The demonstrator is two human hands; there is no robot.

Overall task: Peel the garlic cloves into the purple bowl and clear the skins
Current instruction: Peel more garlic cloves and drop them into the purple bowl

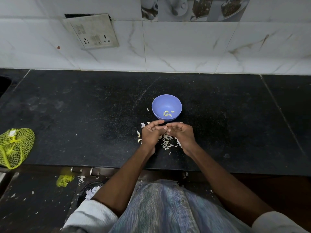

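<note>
The purple bowl [166, 105] stands on the black counter with several peeled garlic cloves [167, 113] lying in its bottom. Just in front of the bowl my left hand [151, 133] and my right hand [180, 133] meet with curled fingers, fingertips touching. What they pinch between them is too small and hidden to make out. Under and between the hands lies a heap of white garlic skins [166, 142]. A few unpeeled-looking cloves [139, 137] lie at the left of the left hand.
A yellow-green net bag [14, 147] lies at the counter's left front edge. The counter [84, 115] ends at a tiled wall with a socket plate [94, 31]. Skins and a scrap of net [64, 180] litter the floor below.
</note>
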